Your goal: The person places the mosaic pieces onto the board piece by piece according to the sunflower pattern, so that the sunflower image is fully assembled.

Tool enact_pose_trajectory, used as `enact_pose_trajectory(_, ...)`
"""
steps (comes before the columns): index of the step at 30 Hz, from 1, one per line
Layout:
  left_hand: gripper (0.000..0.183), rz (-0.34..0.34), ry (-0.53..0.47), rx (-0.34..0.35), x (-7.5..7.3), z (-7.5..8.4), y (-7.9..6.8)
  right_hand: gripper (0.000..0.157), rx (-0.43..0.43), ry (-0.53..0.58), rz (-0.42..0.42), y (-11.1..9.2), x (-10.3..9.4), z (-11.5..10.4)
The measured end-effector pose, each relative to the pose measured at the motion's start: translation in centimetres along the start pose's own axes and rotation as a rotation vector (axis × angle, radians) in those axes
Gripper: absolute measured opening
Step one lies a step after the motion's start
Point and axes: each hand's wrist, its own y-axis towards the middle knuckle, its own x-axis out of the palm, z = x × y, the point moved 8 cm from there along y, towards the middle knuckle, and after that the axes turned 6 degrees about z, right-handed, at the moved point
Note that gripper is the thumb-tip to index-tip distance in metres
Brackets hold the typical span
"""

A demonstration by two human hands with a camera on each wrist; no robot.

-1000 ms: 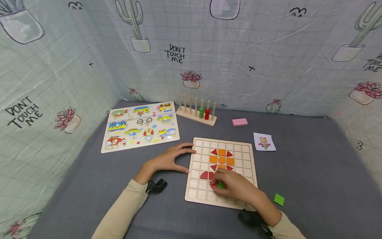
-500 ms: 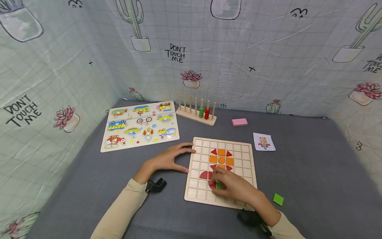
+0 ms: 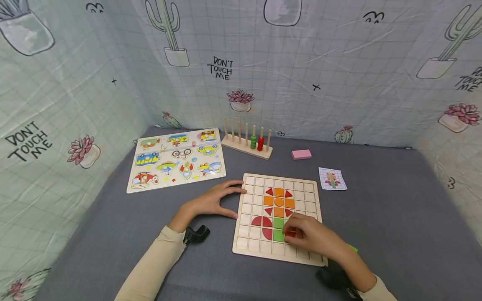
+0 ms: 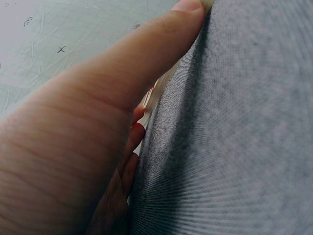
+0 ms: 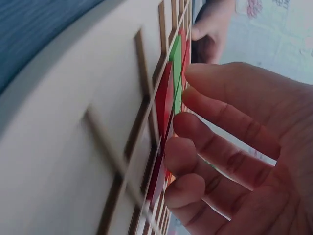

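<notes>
A square wooden grid board [image 3: 306,196] lies on the grey table. My left hand [image 3: 216,200] rests at its left edge, thumb and fingers spread and touching the rim. Over the lower right part is my right hand [image 3: 314,236], fingers loosely bent. Beneath its fingertips shows a red piece [image 3: 290,235], partly hidden. In the right wrist view, red pieces [image 5: 165,103] lie in the grid and nothing shows between the fingers. Two green squares [image 3: 278,235] stand in one column, with red quarter-round pieces [image 3: 267,233] to their left. Orange pieces [image 3: 278,192] and red triangles [image 3: 269,191] sit above.
Past the board's right edge lies a pattern card [image 3: 333,179]. A loose green square [image 3: 352,248] is partly hidden by the right forearm. Further back are a pink block [image 3: 301,154], a peg stand [image 3: 246,147] with green and red beads, and a vehicle puzzle board [image 3: 177,161].
My right hand has moved right, from the lower left red quarter-round piece to over the red piece beside the green squares. That left piece stays in the grid. My left hand keeps its place.
</notes>
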Motion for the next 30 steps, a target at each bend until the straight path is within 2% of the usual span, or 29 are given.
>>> enact_pose_trajectory(11, 0.072, -0.009, -0.022, -0.020, 0.2, -0.1, -0.1, 0.008, 0.045, 0.066, 0.014, -3.1, -2.5, 1.9)
enact_pose_trajectory(20, 0.072, -0.007, -0.011, -0.013, 0.0, 0.2, 0.0, 0.014, 0.026, -0.021, 0.197, -5.9, -5.3, 4.1)
enact_pose_trajectory(23, 0.072, -0.011, -0.006, -0.017, 0.1, 0.1, 0.0, 0.018, 0.011, -0.040, 0.233, -6.7, -6.2, 5.0)
enact_pose_trajectory(27, 0.072, -0.011, -0.008, -0.021, 0.1, 0.1, -0.1, 0.022, -0.034, -0.039, 0.239, -7.6, -7.3, 5.8)
enact_pose_trajectory(30, 0.072, -0.009, -0.011, -0.022, 0.1, 0.1, -0.1, 0.026, -0.068, -0.018, 0.198, -8.1, -7.7, 6.2)
